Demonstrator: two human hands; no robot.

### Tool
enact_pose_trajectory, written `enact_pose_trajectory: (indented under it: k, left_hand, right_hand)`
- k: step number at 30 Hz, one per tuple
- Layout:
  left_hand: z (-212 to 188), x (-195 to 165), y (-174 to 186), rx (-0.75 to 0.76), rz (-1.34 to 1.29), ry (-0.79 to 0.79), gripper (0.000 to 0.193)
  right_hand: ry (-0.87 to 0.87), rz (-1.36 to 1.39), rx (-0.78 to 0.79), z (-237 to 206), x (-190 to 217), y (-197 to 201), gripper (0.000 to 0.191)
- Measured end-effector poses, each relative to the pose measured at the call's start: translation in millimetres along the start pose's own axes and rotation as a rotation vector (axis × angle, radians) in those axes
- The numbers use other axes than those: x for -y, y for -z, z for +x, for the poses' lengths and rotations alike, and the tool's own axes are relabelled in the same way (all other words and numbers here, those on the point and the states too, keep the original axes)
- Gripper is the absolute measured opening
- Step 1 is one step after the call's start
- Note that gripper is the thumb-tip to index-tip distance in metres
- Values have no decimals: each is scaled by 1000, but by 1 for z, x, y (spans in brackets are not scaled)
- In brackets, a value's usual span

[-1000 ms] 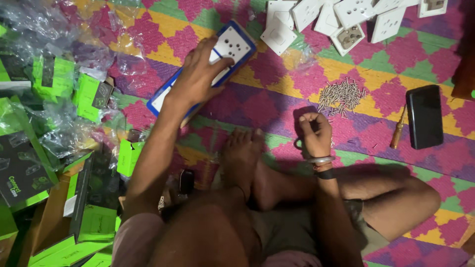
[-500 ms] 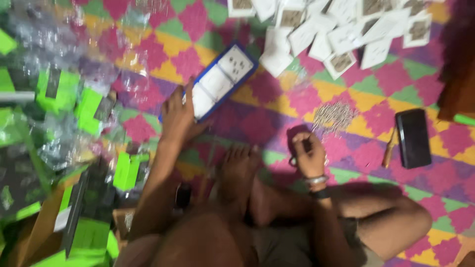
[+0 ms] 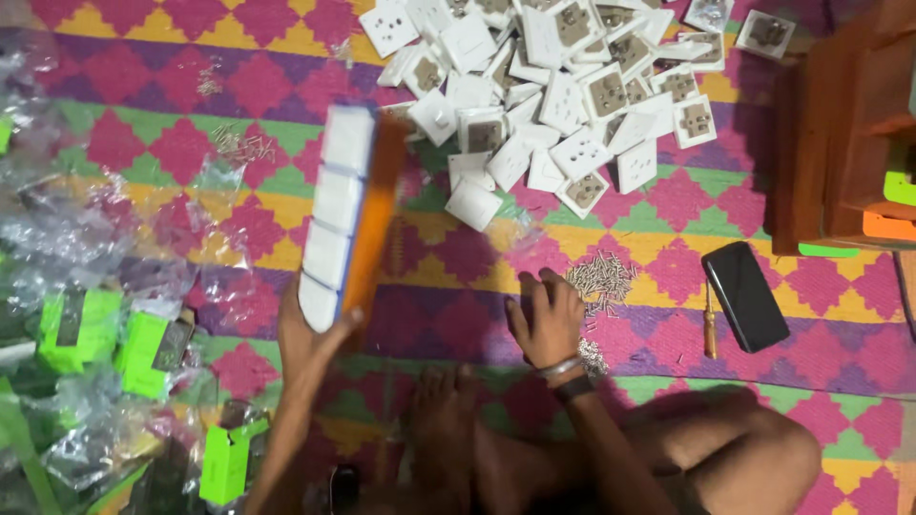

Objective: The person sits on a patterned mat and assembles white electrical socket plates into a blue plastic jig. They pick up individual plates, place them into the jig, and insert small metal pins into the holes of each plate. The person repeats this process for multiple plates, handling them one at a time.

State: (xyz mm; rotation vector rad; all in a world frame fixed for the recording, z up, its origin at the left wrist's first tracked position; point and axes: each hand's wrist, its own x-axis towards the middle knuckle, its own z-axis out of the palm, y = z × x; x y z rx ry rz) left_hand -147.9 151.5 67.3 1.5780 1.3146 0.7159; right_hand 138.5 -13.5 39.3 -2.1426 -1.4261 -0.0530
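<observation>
My left hand (image 3: 310, 334) grips the near end of a long switch board (image 3: 348, 215), white-faced with a blue rim and an orange side, lifted and tilted on edge above the patterned mat. My right hand (image 3: 549, 319) rests on the mat with fingers spread, just left of a small heap of metal screws (image 3: 601, 277). More screws (image 3: 593, 358) lie by my wrist, which wears a bangle and a dark band. My bare foot (image 3: 444, 410) and knee (image 3: 754, 448) are at the bottom.
A pile of white sockets and switches (image 3: 553, 86) lies at the top. A black phone (image 3: 746, 294) and a wooden-handled screwdriver (image 3: 709, 329) lie to the right. Wooden furniture (image 3: 840, 124) stands at the right edge. Green boxes (image 3: 81, 329) and clear plastic bags (image 3: 57, 229) crowd the left.
My left hand has lifted the switch board off the mat and turned it on edge. My right hand has opened and moved toward the screw heap. The view has shifted upward.
</observation>
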Motion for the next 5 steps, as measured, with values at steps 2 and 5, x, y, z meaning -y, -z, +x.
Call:
enact_pose_trajectory:
  k: [2,5]
  left_hand:
    - [41,-17,-17,-5,-213,19,84]
    - [144,-61,-54,27,-469,11,86]
  right_hand:
    - [-61,-88,-27,10,1,-14,46]
    - [-201,-263,-8,20,-1,-32,63]
